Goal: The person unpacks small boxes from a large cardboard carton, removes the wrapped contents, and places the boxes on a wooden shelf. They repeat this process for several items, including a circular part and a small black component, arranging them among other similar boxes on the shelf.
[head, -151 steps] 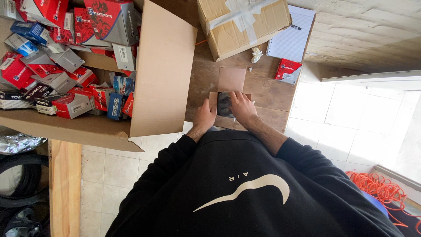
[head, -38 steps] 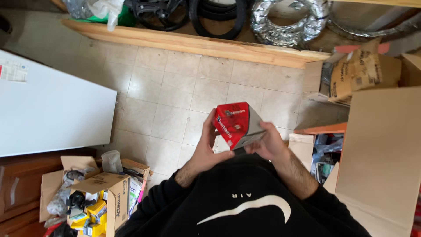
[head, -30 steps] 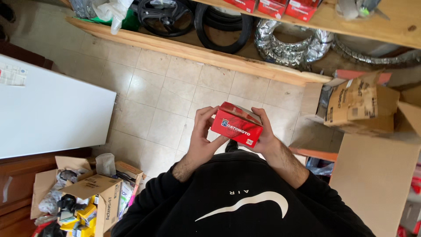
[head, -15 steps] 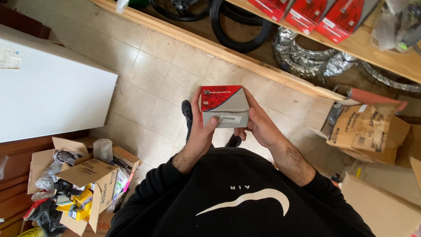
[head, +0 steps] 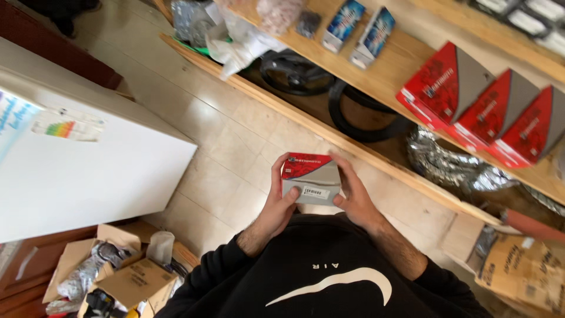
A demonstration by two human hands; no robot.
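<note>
Small rectangular cardboard box, red and grey, glossy, held at frame centre above pale floor tiles. Left hand and right hand grip its opposite ends, fingers curled closed around it. Upper right: wooden shelf bearing three larger matching red-grey boxes.

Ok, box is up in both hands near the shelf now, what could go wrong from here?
The red and grey box is pinched only at its ends by the left hand and right hand, above bare floor tiles; a slip could drop it. The three red boxes sit near the shelf edge and might be knocked off.
</note>
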